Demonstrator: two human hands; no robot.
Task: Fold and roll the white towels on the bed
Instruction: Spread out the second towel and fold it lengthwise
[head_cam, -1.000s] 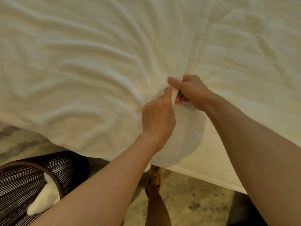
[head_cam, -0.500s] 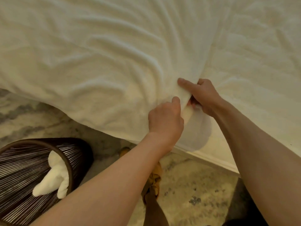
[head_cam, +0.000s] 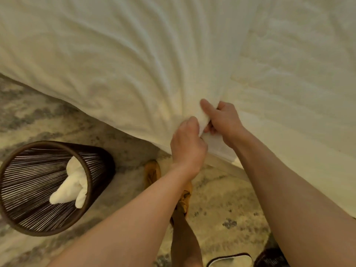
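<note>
A large white towel (head_cam: 134,60) lies spread over the bed, with creases fanning out from one gathered point at its near edge. My left hand (head_cam: 187,145) grips that bunched edge from below, thumb up against the cloth. My right hand (head_cam: 223,120) grips the same bunch just to the right, its index finger stretched along the fold. Both hands touch each other at the bed's near edge. A second white towel (head_cam: 71,185) hangs crumpled inside a dark basket on the floor.
A dark woven basket (head_cam: 96,164) stands on the mottled stone floor (head_cam: 221,205) at lower left. My leg and tan shoe (head_cam: 152,172) show below the hands. A white-rimmed object (head_cam: 229,260) and a dark one (head_cam: 269,257) sit at the bottom right.
Both hands have pulled the gathered towel edge toward me and off the bed's edge. The view has tilted down, so more of the floor and the basket show.
</note>
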